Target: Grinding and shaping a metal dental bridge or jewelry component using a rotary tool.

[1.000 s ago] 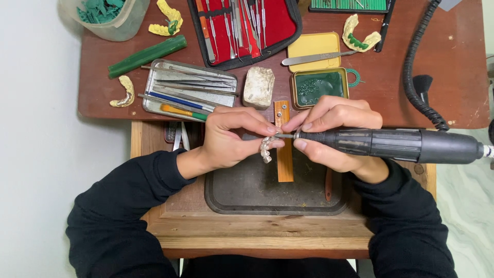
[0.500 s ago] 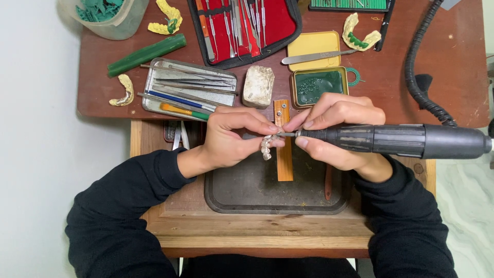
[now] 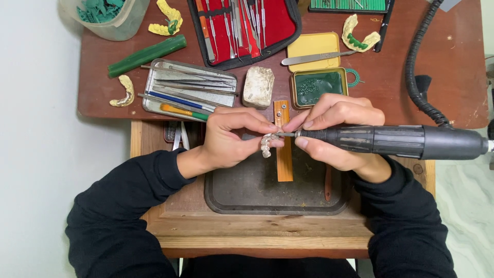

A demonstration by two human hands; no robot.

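Metal dental piece (image 3: 266, 143) pinched in left hand (image 3: 231, 136) fingers, right hand (image 3: 337, 131) — gripping handpiece (image 3: 391, 141)

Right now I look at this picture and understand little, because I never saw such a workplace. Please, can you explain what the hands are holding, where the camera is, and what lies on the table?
The camera sits on the person's head and looks down. The left hand pinches a small silvery metal piece. The right hand holds a black motor handpiece, its thin tip at that piece. Below them an orange wooden peg sticks out over a dark tray. On the brown table lie a grey tin of tools, a red case of instruments, a green wax stick and yellowish tooth casts.
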